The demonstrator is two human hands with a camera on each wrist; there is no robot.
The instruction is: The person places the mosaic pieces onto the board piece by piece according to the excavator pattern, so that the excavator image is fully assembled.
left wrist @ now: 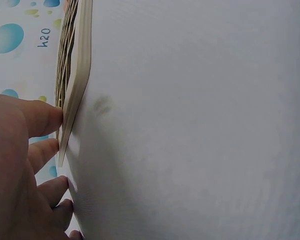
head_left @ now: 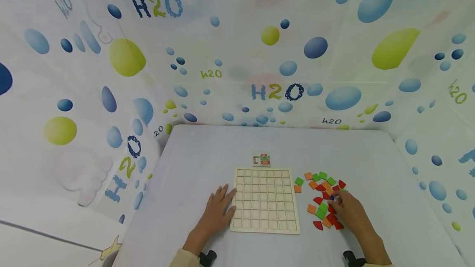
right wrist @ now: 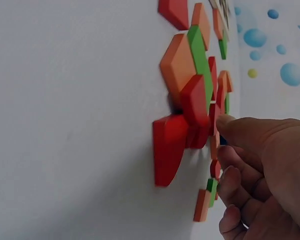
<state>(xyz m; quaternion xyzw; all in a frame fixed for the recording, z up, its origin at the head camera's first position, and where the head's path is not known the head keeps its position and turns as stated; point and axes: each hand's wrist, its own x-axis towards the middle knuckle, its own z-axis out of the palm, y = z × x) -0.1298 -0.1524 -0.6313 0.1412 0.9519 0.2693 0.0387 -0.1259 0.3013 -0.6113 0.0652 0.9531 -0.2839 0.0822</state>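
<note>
A pale wooden grid board (head_left: 264, 200) lies flat on the table with its squares bare. Spread along its left edge, my left hand (head_left: 216, 210) touches the frame with thumb and fingertips; the left wrist view shows the thumb (left wrist: 45, 117) against the board's side (left wrist: 80, 60). On the right, my right hand (head_left: 349, 211) is over a loose pile of red, green and orange pieces (head_left: 321, 211). Between its thumb and fingers it pinches a small dark blue piece (head_left: 332, 197), mostly hidden by the fingers. Nearest the right wrist camera is a red curved-edge piece (right wrist: 167, 150).
A small printed pattern card (head_left: 261, 159) lies just beyond the board's far edge. Orange and green squares (head_left: 299, 181) sit close to the board's right side. White cloth (head_left: 200, 155) covers the table, and a patterned curtain (head_left: 237, 52) hangs behind it.
</note>
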